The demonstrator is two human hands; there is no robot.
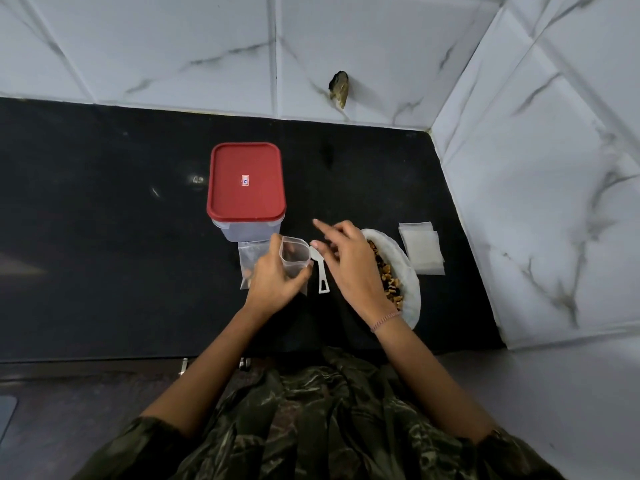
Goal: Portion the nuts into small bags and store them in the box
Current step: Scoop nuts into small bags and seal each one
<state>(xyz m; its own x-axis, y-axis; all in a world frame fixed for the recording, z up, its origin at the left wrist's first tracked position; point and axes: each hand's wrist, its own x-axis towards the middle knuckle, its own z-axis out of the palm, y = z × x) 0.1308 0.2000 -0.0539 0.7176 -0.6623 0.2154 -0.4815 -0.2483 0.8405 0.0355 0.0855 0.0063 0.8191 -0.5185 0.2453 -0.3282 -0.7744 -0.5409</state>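
Nearest us, the left hand (273,282) has its fingers curled round a small clear bag (294,258), held upright just above the worktop (104,237) with its mouth open. We cannot tell whether it holds anything yet.

The right hand (349,265) hovers just beside it, fingers loosely spread and holding nothing. Its thumb is close to the bowl of a white scoop (322,278) lying on the worktop; contact cannot be confirmed.

The nuts (389,278) sit in a white dish (414,289), partly under the right hand. A second bag (246,261) with some nuts lies flat behind the left hand. Spare bags (420,252) are stacked beyond the dish.

Furthest, the box (247,232) stands with its red lid (246,181) on.

Our assessment: the bag is light, limp and slippery and will collapse unless held at the rim. The nuts are loose and likely to scatter, so they are best taken with the scoop, held by its handle.
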